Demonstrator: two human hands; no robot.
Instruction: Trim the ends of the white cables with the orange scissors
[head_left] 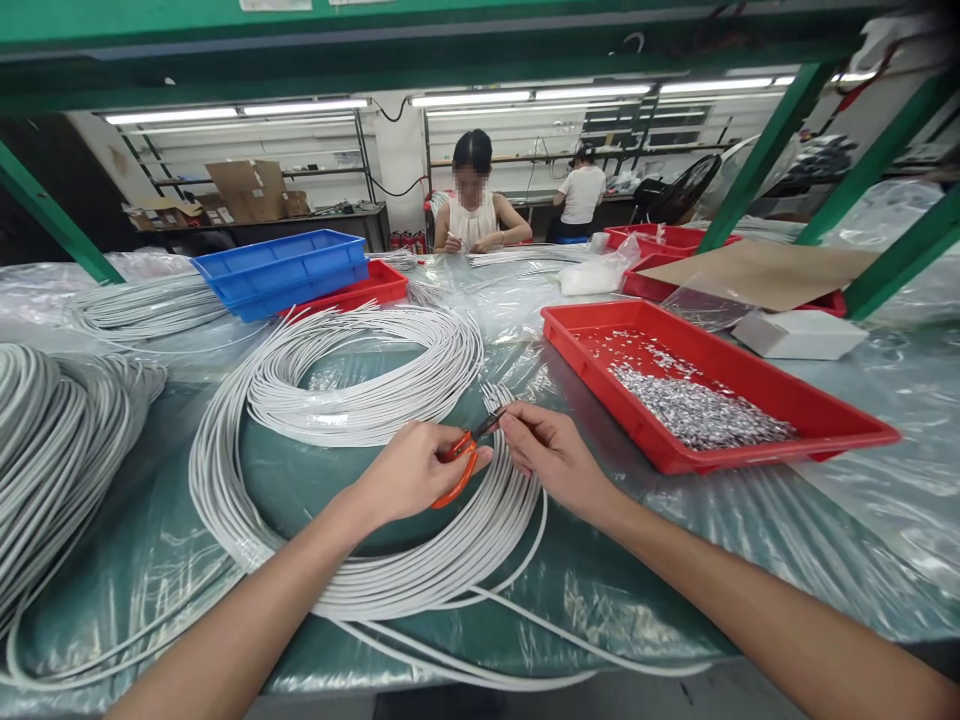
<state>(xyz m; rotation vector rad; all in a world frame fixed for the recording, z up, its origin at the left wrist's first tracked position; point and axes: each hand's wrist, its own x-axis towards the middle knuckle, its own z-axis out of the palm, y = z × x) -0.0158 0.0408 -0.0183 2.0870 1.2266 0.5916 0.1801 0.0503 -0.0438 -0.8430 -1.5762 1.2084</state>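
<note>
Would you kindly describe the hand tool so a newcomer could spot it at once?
On the green table, find the red tray of silvery bits. Left of it, over white cables, the left hand holds the tool; only it has orange handles.

Just the one cam here, worn on the head, so you're looking out from up above the hands. It faces forward and tips down over the worktop (pixel 600 592), close enough that the forearms (pixel 281 600) come in big from the bottom and the left hand (pixel 409 472) and right hand (pixel 553 458) land near mid-frame. Pretty wide view too: a green frame (pixel 480 30) crosses up top, with strip lights (pixel 472 99) way out back.
</note>
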